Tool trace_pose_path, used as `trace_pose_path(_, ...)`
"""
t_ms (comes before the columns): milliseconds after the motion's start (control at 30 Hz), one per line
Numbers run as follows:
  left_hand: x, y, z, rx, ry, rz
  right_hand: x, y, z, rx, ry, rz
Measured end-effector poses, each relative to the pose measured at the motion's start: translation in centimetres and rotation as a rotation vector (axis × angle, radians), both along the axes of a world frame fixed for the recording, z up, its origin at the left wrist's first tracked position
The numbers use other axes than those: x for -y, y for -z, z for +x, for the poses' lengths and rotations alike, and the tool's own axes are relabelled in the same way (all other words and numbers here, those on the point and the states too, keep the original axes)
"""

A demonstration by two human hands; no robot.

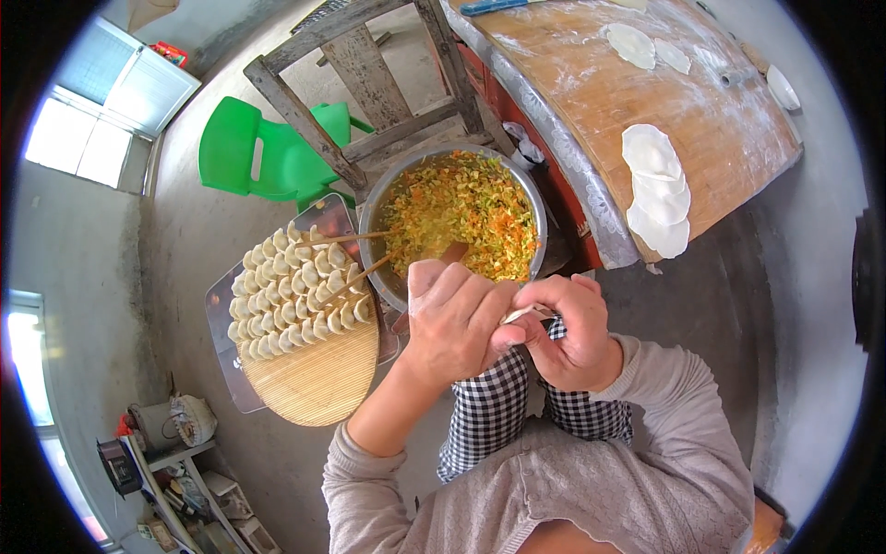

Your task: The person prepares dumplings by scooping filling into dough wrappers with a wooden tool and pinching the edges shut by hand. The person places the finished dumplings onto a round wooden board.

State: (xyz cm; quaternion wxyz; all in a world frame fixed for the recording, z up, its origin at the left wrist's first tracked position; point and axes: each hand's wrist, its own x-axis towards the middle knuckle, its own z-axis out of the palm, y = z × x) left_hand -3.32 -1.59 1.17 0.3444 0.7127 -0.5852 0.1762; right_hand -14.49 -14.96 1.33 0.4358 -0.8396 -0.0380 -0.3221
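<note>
Between my two hands is a small folded dumpling [518, 314], its pale edge pinched and mostly hidden by fingers. My left hand [453, 315] grips it from the left, and my right hand [571, 325] presses its other end with thumb and forefinger. Just beyond them a metal basin [367, 228] holds chopped vegetable filling [464, 208] in orange, green and yellow. A pair of chopsticks [346, 237] rests across the basin's left rim. To the left, rows of finished dumplings [284, 291] sit on a round slatted tray [311, 388].
Dough wrappers [657, 187] overlap at the near edge of a floured wooden board [567, 104] on the right. More wrappers [631, 45] and a blue-handled tool [491, 7] lie farther back. The basin stands on a worn wooden chair [367, 76]; a green plastic chair [277, 152] is behind the tray.
</note>
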Motion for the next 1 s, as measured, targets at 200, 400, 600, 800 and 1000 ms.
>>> trace_pose_path(200, -0.2, 0.3, -0.4, -0.836, 0.241, -0.079, 0.6, -1.2, 1.6, -0.079, -0.043, -0.103)
trace_pose_path(400, -0.3, -0.1, -1.1, -1.024, 0.24, -0.023, 0.3, -0.3, 1.7, -0.206, -0.369, 0.252)
trace_pose_path(600, 0.0, 0.1, -2.9, -1.134, 0.108, -0.05, -1.2, -0.1, 1.3, -0.166, -0.181, 0.286)
trace_pose_path(800, 0.8, 1.8, -4.2, -0.969, 0.019, -0.111, -1.4, 1.8, 0.9, -0.14, -0.113, 0.124)
trace_pose_path(1000, 0.2, 4.6, 0.5, -1.977, 0.285, 0.057, -0.8, 4.6, 3.1, -0.477, -0.255, 1.008)
